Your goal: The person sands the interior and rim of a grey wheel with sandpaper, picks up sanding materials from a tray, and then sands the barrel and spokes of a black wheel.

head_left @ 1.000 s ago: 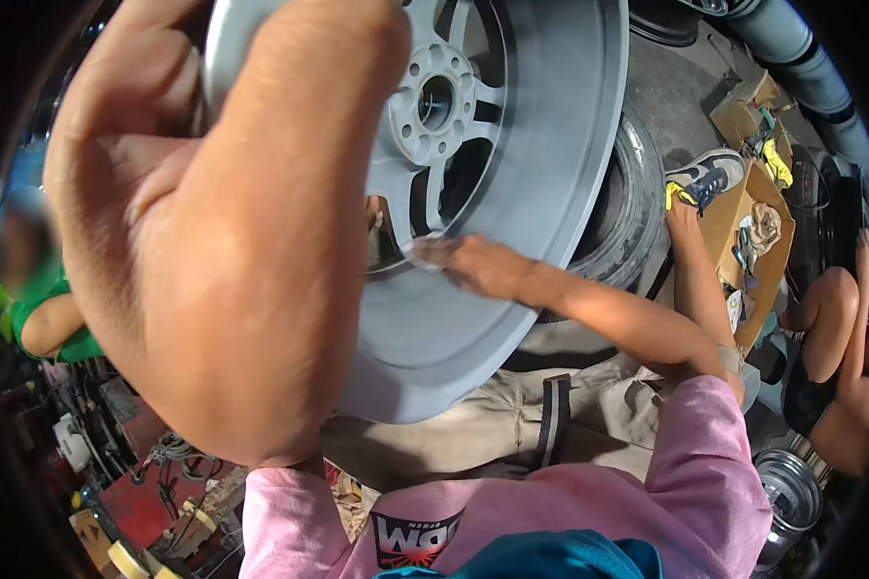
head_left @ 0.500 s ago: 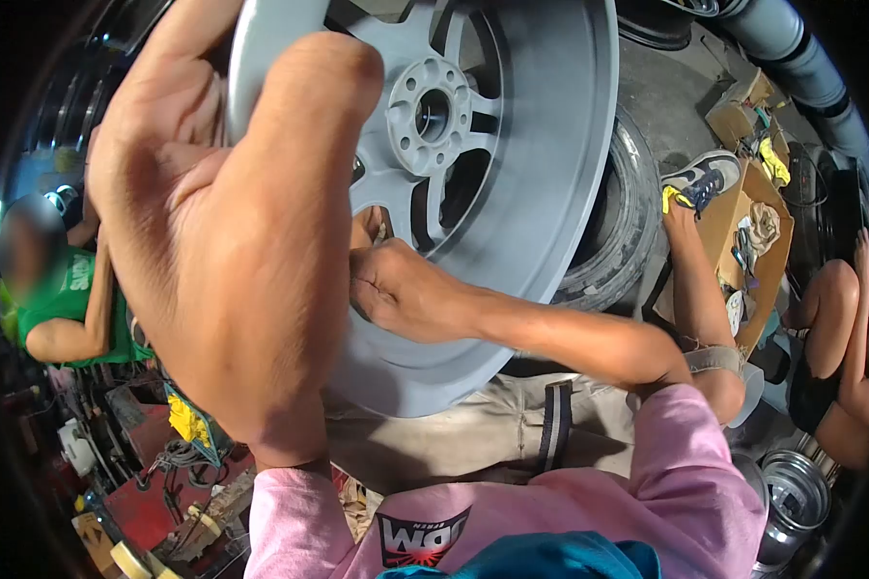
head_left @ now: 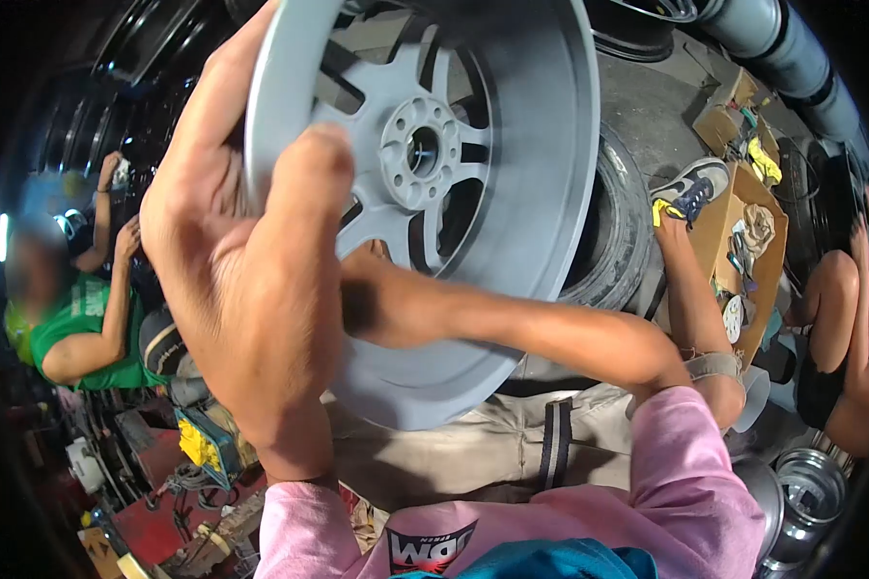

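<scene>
A grey alloy wheel (head_left: 550, 193) stands tilted in front of my lap, its spokes and hub facing away inside the barrel. My left hand (head_left: 241, 270), large and close to the camera, grips the wheel's near left edge. Its thumb lies over the inner side, and the other fingers go behind the edge, mostly out of sight. Inside the barrel, below the hub, is my right hand (head_left: 381, 299), blurred and partly covered by the left. A bent finger shows beside it; anything it holds is hidden.
A tyre (head_left: 618, 232) lies behind the wheel. To the right are a cardboard box (head_left: 768, 261) of odds and ends, another person's bent leg (head_left: 830, 299), and shiny metal wheels (head_left: 811, 492). At left, a person in a green shirt (head_left: 87, 323) is near tools on a red surface (head_left: 154, 531).
The wheel has shifted slightly left and down in view. My left hand has tipped, its thumb lower. My right hand has moved left, further behind it. The green-shirted person's arms are now raised.
</scene>
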A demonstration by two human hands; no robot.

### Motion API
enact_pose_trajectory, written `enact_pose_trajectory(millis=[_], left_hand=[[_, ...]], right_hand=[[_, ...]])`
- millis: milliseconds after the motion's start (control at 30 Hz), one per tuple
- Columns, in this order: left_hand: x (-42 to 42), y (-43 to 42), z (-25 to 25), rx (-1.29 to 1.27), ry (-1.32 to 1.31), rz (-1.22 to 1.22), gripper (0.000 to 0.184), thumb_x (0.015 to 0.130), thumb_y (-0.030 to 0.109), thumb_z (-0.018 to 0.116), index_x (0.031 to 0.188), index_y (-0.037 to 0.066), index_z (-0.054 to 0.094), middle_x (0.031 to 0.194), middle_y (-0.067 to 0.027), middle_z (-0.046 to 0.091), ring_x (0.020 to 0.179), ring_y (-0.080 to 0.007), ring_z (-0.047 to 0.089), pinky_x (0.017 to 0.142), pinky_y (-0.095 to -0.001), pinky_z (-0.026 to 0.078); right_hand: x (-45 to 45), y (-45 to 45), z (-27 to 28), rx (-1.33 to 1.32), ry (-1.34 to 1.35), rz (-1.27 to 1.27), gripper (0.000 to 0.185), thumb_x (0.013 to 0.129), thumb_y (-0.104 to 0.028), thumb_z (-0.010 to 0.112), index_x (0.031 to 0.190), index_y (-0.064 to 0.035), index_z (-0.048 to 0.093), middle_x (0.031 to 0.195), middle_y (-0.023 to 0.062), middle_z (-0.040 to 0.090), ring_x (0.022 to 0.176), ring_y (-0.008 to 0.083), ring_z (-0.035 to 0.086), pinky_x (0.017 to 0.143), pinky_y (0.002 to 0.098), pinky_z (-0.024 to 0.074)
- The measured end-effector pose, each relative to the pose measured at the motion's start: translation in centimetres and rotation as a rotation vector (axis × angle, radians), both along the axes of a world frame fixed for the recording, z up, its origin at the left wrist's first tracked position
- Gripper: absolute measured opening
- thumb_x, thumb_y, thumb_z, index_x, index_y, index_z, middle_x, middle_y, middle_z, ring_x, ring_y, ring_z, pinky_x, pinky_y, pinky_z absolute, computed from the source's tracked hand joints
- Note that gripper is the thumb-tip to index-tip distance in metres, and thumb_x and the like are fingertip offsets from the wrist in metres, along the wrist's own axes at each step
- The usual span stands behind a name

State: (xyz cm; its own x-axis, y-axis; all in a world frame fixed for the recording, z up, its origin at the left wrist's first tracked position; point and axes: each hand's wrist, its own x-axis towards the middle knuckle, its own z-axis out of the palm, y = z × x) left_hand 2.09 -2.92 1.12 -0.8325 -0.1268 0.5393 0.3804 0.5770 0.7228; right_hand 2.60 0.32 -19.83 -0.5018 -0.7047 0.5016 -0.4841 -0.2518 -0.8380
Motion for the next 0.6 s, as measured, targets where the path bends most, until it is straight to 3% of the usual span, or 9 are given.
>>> enact_pose_trajectory(millis=[33, 133, 200, 267, 333, 400, 433, 500, 600], left_hand=[[0.3, -0.2, 0.2, -0.091, -0.031, 0.059, 0.056, 0.084, 0.013, 0.063, 0.137, -0.005, 0.062, 0.121, -0.0154, 0.067, 0.11, -0.0183, 0.064, 0.101, -0.0296, 0.046], [0.2, 0.7, 1.0, -0.196, -0.087, 0.115, 0.059, 0.084, 0.015, 0.063, 0.139, -0.006, 0.06, 0.129, -0.0173, 0.064, 0.116, -0.0199, 0.062, 0.105, -0.0314, 0.043], [-0.1, 1.3, 0.7, -0.009, -0.052, 0.015, 0.06, 0.083, 0.015, 0.063, 0.139, -0.007, 0.059, 0.126, -0.0162, 0.065, 0.116, -0.0212, 0.062, 0.106, -0.0316, 0.042], [-0.1, 1.3, 0.5, 0.088, -0.033, -0.047, 0.062, 0.083, 0.015, 0.063, 0.14, -0.008, 0.058, 0.124, -0.0155, 0.065, 0.117, -0.0224, 0.061, 0.107, -0.032, 0.041], [0.1, 1.6, 0.4, 0.107, -0.051, 0.013, 0.062, 0.083, 0.013, 0.064, 0.14, -0.009, 0.057, 0.126, -0.0165, 0.065, 0.117, -0.0229, 0.062, 0.107, -0.0322, 0.041], [0.1, 1.6, 0.2, 0.141, -0.053, 0.022, 0.061, 0.084, 0.013, 0.064, 0.14, -0.009, 0.056, 0.127, -0.0166, 0.065, 0.117, -0.0231, 0.062, 0.106, -0.0321, 0.042], [0.1, 1.4, 0.3, 0.135, -0.071, -0.002, 0.061, 0.084, 0.012, 0.064, 0.14, -0.009, 0.057, 0.127, -0.0162, 0.065, 0.117, -0.0225, 0.062, 0.106, -0.0315, 0.042], [0.3, 1.4, 0.7, 0.082, -0.105, 0.025, 0.061, 0.084, 0.012, 0.064, 0.141, -0.009, 0.056, 0.126, -0.0157, 0.064, 0.116, -0.0214, 0.062, 0.105, -0.0308, 0.043], [0.0, 1.7, 0.6, 0.128, -0.086, 0.027, 0.061, 0.085, 0.013, 0.066, 0.141, -0.01, 0.056, 0.126, -0.0168, 0.064, 0.115, -0.0211, 0.063, 0.105, -0.0309, 0.044]], right_hand=[[-2.6, 0.6, 5.2, -0.025, -0.257, -0.016, 0.026, 0.078, 0.006, 0.059, 0.1, 0.0008, 0.071, 0.088, 0.0245, 0.07, 0.083, 0.0341, 0.069, 0.074, 0.0504, 0.0526], [-4.6, -0.8, 8.8, -0.071, -0.62, -0.026, 0.024, 0.079, 0.004, 0.058, 0.099, 0.0009, 0.071, 0.087, 0.0204, 0.072, 0.082, 0.029, 0.068, 0.071, 0.0482, 0.0521], [-3.2, -0.8, 6.3, 0.209, -0.311, 0.04, 0.02, 0.086, -0.004, 0.056, 0.098, -0.0009, 0.072, 0.092, 0.0165, 0.074, 0.087, 0.03, 0.071, 0.065, 0.0564, 0.0472], [-1.6, 0.2, 2.5, 0.568, 0.303, 0.255, 0.023, 0.097, -0.018, 0.054, 0.102, -0.0071, 0.073, 0.105, 0.0133, 0.074, 0.097, 0.0347, 0.072, 0.057, 0.071, 0.0356], [-2.9, 0.9, 4.9, 0.686, 0.333, 0.359, 0.02, 0.094, -0.017, 0.059, 0.103, -0.0055, 0.072, 0.103, 0.0133, 0.073, 0.095, 0.0351, 0.071, 0.06, 0.0652, 0.0422], [-6.3, -3.9, 0.6, 0.111, 0.438, 0.276, 0.021, 0.093, -0.018, 0.06, 0.1, -0.0025, 0.072, 0.096, 0.0154, 0.073, 0.087, 0.036, 0.071, 0.062, 0.0543, 0.0489], [-8.2, -1.3, 6.7, 0.235, -0.307, 0.108, 0.019, 0.087, -0.016, 0.066, 0.094, 0.0, 0.074, 0.088, 0.0183, 0.073, 0.078, 0.0348, 0.071, 0.062, 0.0447, 0.0534], [-13.6, 4.4, 16.8, 0.496, -0.52, -0.244, 0.022, 0.088, -0.013, 0.066, 0.1, 0.0047, 0.074, 0.089, 0.0233, 0.073, 0.085, 0.0296, 0.074, 0.071, 0.0436, 0.0592], [-29.8, 2.1, 7.5, -0.496, -1.268, 0.209, 0.024, 0.098, -0.018, 0.058, 0.108, -0.0018, 0.072, 0.119, 0.0126, 0.067, 0.1, 0.0229, 0.063, 0.084, 0.0376, 0.0498]])
